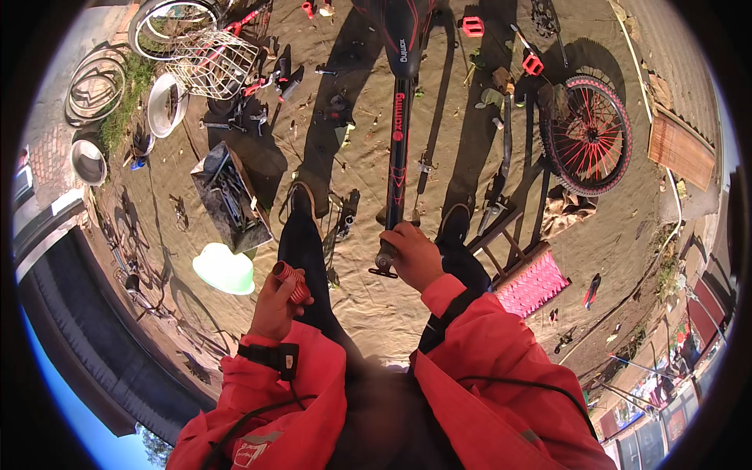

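My left hand (276, 305) is closed around a red ribbed tube (291, 282) with an open end showing. My right hand (415, 257) grips the near end of a long black tube (397, 149) with red markings, just beside a metal fitting (384, 265) at its tip. At its far end the tube meets a wider black part (401, 35) with red trim, cut off by the top edge. The two hands are apart, in front of my legs.
A green-white basin (224, 269) and an open toolbox (229, 196) lie to the left. On the right are a red-spoked wheel (587, 135) and a stool with a pink woven seat (533, 287). Further off lie a wire basket (215, 64), a red pedal (472, 27) and scattered parts.
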{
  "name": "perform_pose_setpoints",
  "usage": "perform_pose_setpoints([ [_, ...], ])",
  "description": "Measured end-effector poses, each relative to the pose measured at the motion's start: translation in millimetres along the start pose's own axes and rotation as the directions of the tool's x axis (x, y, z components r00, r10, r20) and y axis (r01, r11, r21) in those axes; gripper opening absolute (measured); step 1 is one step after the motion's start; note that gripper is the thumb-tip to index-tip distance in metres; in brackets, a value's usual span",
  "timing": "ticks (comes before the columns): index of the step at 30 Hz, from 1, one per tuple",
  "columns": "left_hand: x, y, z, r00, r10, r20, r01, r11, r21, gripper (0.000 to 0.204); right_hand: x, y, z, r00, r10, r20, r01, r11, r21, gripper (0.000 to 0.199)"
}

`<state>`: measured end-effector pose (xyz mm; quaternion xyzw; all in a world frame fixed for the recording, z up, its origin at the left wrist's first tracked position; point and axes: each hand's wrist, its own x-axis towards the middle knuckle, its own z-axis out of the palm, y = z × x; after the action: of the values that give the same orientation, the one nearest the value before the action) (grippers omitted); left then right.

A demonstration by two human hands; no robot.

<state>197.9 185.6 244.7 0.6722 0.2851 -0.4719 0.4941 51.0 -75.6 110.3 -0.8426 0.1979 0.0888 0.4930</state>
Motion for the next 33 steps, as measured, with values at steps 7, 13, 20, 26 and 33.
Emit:
perform_pose_setpoints([
  [7, -73, -59, 38, 0.994, 0.107, 0.002, -0.099, 0.927, -0.361, 0.035, 10, 7, 12, 0.995, -0.101, -0.018, 0.101, 0.995, -0.002, 0.037],
  [13, -88, -107, 33, 0.992, 0.108, 0.065, -0.049, 0.805, -0.591, 0.033, 15, 0, 12, 0.992, -0.126, 0.023, 0.127, 0.992, -0.019, 0.039],
  [20, -62, -145, 12, 0.947, 0.144, 0.286, 0.084, 0.751, -0.655, 0.04, 21, -10, 16, 0.994, -0.098, 0.054, 0.098, 0.995, -0.003, 0.042],
  [26, -50, -150, 8, 0.903, 0.229, 0.363, 0.073, 0.752, -0.655, 0.044, 22, -14, 18, 0.987, -0.142, 0.07, 0.144, 0.989, -0.02, 0.045],
  [33, -60, -164, 62, 0.951, 0.249, 0.184, 0.006, 0.578, -0.816, 0.048, 34, 0, -4, 0.939, -0.265, 0.221, 0.286, 0.956, -0.07, 0.042],
])
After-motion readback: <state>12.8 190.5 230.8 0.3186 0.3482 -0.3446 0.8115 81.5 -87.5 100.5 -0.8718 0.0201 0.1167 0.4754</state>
